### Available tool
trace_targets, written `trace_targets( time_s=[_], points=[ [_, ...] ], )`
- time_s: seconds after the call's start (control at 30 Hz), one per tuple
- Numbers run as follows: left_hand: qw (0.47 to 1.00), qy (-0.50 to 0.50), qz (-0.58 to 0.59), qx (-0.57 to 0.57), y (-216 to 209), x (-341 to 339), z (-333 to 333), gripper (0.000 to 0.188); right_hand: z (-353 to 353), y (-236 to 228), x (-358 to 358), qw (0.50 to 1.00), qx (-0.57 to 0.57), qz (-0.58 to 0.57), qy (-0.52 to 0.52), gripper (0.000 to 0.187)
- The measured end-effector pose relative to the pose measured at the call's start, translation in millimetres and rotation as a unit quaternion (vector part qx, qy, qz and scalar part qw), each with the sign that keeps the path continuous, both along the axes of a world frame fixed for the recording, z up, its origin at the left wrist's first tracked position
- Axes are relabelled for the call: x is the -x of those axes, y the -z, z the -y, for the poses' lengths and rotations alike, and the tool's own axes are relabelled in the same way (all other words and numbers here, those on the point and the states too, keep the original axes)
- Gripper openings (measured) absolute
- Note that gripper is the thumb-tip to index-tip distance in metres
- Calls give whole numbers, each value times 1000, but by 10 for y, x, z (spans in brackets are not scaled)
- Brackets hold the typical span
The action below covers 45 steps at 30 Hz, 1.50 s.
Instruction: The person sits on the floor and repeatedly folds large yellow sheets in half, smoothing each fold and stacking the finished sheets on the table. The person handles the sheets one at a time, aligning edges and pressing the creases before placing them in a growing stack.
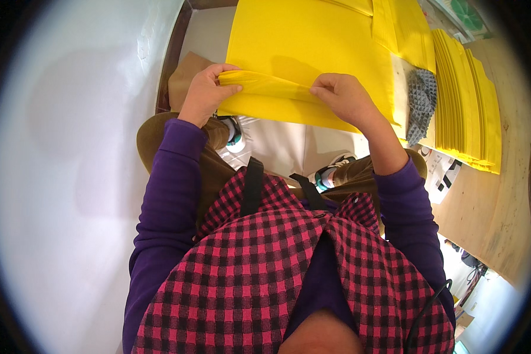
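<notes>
Across the upper part of my remote view spread the wide yellow cloth [315, 38], its far side cut off. Near its closest edge I saw a raised fold [271, 83], its long axis running left to right. The left hand [203, 91] pinched one end between thumb and fingers; the right hand [344, 98] pinched it farther right, so neither was nearer. I couldn't make out the right hand's other fingers, curled beneath the palm.

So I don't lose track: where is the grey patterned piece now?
In the head view, the grey patterned piece lies upper right, to the right of the right hand, between the yellow fabric and the stack of folded yellow pieces.
</notes>
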<state>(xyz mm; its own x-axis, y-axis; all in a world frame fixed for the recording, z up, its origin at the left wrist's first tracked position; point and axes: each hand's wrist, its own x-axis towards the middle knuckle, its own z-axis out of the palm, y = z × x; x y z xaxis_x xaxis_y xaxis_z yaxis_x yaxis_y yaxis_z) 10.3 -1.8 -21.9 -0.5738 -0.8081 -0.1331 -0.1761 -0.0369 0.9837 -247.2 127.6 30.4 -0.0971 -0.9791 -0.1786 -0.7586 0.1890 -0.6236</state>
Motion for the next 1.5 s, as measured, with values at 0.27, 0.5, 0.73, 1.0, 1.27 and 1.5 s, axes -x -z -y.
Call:
trace_targets(
  time_s=[0.27,0.5,0.73,1.0,1.27,1.5],
  points=[
    [1000,-9,-5,-3,54,6,13,31,-13,14,-9,1000,7,-23,1,23],
    [999,-10,11,38,137,10,49,29,58,29,-90,999,14,-27,-32,23],
    [999,-12,6,33,181,16,56,30,398,112,-293,996,49,-7,-68,24],
    [994,8,77,80,151,13,67,31,716,238,-490,995,32,-27,-96,26],
    [996,15,59,60,123,7,56,33,846,229,-472,991,-20,54,-121,23],
    [994,33,68,80,118,-5,73,36,872,118,-468,988,-63,80,-116,23]
  ],
)
